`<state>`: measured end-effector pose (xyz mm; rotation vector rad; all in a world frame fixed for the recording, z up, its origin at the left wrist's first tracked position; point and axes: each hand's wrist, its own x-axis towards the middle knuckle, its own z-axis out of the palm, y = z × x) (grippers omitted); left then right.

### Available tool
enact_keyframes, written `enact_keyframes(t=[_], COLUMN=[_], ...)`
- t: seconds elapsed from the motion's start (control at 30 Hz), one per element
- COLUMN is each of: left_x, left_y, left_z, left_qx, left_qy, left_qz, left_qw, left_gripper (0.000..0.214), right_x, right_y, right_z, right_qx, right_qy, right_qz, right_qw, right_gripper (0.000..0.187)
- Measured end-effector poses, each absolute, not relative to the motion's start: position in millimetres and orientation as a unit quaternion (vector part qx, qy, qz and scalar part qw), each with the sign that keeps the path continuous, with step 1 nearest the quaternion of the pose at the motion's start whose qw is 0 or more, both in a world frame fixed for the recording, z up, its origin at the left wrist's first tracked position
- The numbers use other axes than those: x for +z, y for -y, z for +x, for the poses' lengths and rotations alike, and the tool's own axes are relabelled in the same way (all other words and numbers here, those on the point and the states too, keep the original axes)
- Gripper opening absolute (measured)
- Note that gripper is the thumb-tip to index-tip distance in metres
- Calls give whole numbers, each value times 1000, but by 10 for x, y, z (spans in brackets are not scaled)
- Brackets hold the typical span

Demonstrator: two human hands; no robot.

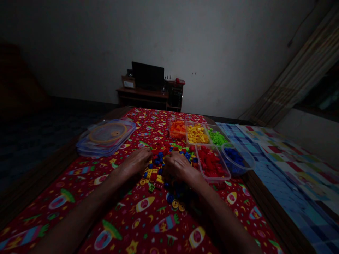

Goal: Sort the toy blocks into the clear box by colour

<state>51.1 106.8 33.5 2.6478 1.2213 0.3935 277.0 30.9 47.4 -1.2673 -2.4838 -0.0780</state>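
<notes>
A mixed pile of small plastic building bricks [159, 159] lies on the red patterned cloth [144, 222]. At the pile's left edge is my left hand [140, 158], its fingers curled together; whatever they hold is hidden. My right hand [178, 164] reaches into the middle of the pile with bent, closed fingers, and its fingertips are too dark to read. Yellow bricks [152, 173] lie between the two hands. Nearer to me are loose wheel-like pieces [175, 203] in yellow and blue.
Right of the pile stand clear containers of sorted bricks: orange [178, 127], yellow [197, 134], green [217, 137], red [212, 158] and blue [233, 157]. Stacked clear lids [106, 137] lie at left. Beyond are a desk [143, 92] with a monitor [148, 75] and, rightward, a bed [286, 169].
</notes>
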Motion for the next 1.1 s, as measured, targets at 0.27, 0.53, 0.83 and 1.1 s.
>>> enact_keyframes(t=[0.27, 0.53, 0.83, 1.1], left_x=[466, 619, 648, 593], left_y=[-1152, -1100, -1052, -996], left_z=[440, 494, 565, 703], left_qx=[113, 152, 163, 207], left_qy=[-419, -417, -392, -362], left_qz=[887, 838, 781, 782], left_qw=[160, 316, 458, 462], left_gripper=[16, 21, 27, 28], right_x=[394, 466, 592, 464], right_y=[-256, -361, -466, -595], right_z=[2704, 2716, 2741, 2644], right_qx=[-37, 22, 97, 237], right_qy=[896, 875, 811, 740], right_qz=[-422, -462, -519, -522], right_qw=[132, 142, 253, 353], right_gripper=[39, 20, 26, 25])
